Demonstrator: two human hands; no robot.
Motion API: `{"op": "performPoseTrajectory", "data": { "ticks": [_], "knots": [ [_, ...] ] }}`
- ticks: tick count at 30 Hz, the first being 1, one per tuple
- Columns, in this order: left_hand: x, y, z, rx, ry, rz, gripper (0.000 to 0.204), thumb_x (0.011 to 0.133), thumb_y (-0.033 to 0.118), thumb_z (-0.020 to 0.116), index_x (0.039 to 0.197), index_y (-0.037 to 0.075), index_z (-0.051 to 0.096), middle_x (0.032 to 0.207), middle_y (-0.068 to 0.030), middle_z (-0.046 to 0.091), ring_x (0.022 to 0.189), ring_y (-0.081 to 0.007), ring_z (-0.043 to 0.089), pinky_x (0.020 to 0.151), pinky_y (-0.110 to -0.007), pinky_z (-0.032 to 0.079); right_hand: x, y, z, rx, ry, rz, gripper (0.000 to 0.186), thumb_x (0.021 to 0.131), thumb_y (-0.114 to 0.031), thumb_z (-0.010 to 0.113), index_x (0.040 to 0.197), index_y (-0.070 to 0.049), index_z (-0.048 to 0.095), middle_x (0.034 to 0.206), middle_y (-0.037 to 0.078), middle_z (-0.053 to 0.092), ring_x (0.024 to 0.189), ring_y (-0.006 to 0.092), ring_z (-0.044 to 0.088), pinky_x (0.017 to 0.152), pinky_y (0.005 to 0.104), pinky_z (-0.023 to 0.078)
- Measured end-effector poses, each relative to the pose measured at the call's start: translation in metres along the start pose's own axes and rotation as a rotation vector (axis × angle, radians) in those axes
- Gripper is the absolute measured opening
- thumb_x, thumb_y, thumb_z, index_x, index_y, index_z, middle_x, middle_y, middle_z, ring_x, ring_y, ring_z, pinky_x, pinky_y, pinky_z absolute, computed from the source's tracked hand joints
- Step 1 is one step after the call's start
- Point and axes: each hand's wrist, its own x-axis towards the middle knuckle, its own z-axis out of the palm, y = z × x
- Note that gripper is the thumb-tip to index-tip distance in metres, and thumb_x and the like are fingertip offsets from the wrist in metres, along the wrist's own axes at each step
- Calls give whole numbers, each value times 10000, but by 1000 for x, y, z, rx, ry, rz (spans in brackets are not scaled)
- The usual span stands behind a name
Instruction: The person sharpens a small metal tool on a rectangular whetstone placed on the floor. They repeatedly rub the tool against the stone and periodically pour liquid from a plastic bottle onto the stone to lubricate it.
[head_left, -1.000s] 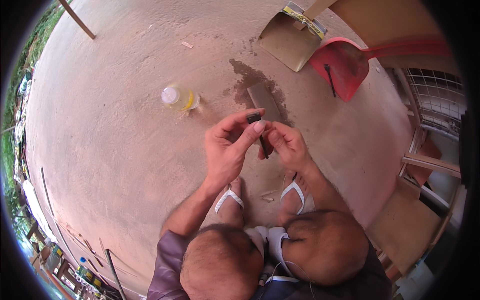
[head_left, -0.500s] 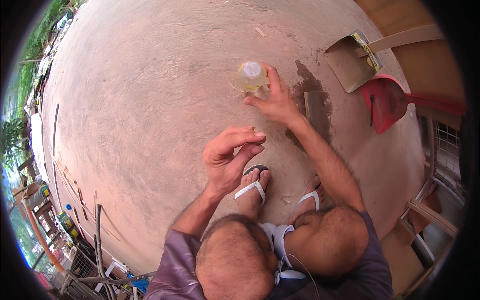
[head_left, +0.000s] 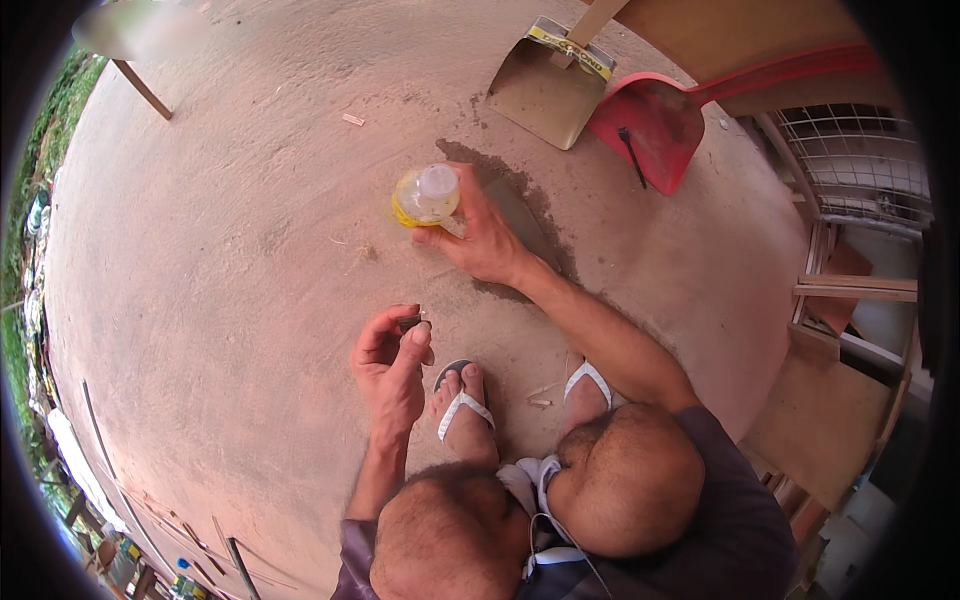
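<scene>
The person's bent knees [head_left: 628, 482] are filling the lower edge, and the feet just beyond are wearing white-strapped sandals [head_left: 466, 408] on the concrete floor [head_left: 220, 260]. Ahead of the knees, the left hand [head_left: 392, 352] is hovering above the floor, its fingers pinching a small dark object [head_left: 408, 323] that they are mostly hiding. Farther out, the right hand [head_left: 488, 238] is reaching forward, its thumb and fingers curving around the side of a clear bottle [head_left: 427, 196] with a whitish cap and a yellow band; whether the base is touching the floor, one cannot tell. Beside that hand and partly behind it, a flat grey block [head_left: 518, 218] is lying on a damp patch [head_left: 500, 170]. Beyond, to the right, a red scoop [head_left: 655, 125] is holding a thin black tool [head_left: 632, 160], and a beige dustpan [head_left: 545, 95] is resting just beside it.
</scene>
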Motion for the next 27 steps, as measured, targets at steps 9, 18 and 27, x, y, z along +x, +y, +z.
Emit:
{"op": "performPoseTrajectory", "data": {
  "ticks": [9,18,27],
  "knots": [
    [28,-44,16,93,-88,-219,286,1006,89,818,1275,20,747,1014,9,698,848,-75,646,721,-245,553,-95,-49,-163,-191,134,157,732,905,-277,898,1456,2,504,1293,215,688,1187,351,722,1034,451,556],
    [82,-111,94,282,-178,-563,330,1089,389,737,1146,63,735,896,19,700,836,-74,686,620,-257,534,-160,-68,-191,-746,-171,405,740,862,-447,837,1488,-108,636,1135,237,761,1067,409,748,890,513,596],
    [110,-154,117,135,-163,-550,242,1096,224,720,1144,-14,717,951,-81,773,747,-128,731,659,-313,664,-135,-85,-180,-902,-363,584,695,866,-389,836,1454,-103,600,984,223,721,968,432,727,836,555,569]
  ]
}}
